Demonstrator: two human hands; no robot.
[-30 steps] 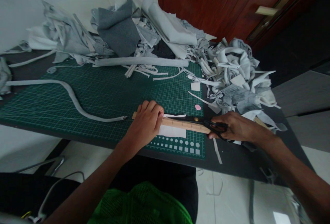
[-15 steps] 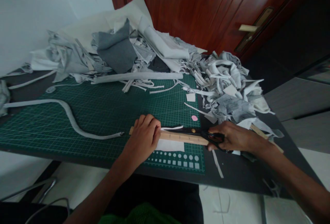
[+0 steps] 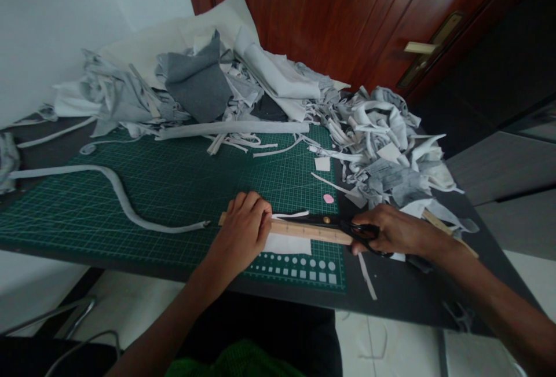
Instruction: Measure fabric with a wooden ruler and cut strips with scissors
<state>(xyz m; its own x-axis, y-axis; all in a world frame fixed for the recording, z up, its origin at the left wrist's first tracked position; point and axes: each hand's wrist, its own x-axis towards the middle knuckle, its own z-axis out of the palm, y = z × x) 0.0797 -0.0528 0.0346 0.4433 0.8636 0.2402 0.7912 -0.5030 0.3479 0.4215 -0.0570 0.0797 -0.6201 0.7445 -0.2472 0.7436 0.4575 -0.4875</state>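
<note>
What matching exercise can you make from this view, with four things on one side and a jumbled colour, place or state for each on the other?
Things:
1. scissors
2. wooden ruler
3. cutting mat
4. small rounded piece

Descriptions:
A. pink
B. partly covered by the left hand
C. green, with a printed grid
D. held in the right hand

Pairs: 1-D, 2-B, 3-C, 4-A.
</note>
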